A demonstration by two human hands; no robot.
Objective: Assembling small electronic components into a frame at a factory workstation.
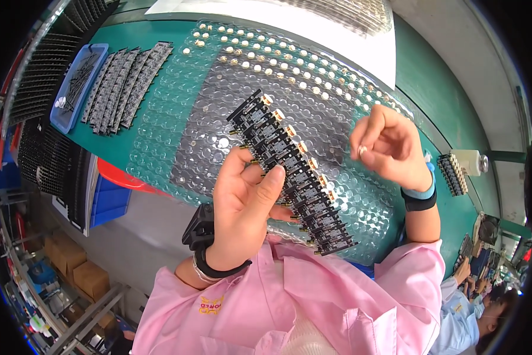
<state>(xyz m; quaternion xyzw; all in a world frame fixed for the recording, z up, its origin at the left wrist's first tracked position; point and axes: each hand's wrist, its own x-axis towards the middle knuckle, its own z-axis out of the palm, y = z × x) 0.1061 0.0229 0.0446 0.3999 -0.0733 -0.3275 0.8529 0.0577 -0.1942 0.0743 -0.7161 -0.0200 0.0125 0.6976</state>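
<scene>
My left hand [249,198] grips a long black circuit board panel [295,174], thumb on its face and fingers behind. Several small white-and-copper parts sit in a row along its upper right edge, while the lower right end of that edge is bare. To the right of the panel, my right hand [390,145] pinches one small white part [362,150] between thumb and fingertip, apart from the board. Beneath both hands lies a bubble wrap sheet [209,130]. Rows of loose small white parts [301,61] rest on its far side.
Left on the green table [177,35] lie stacked board panels [124,89] beside a blue tray [79,89] of dark thin pieces. Black racks [35,83] stand at the far left. At right are another board panel [452,174] and a pale bottle [471,161]. A person [461,319] in blue sits lower right.
</scene>
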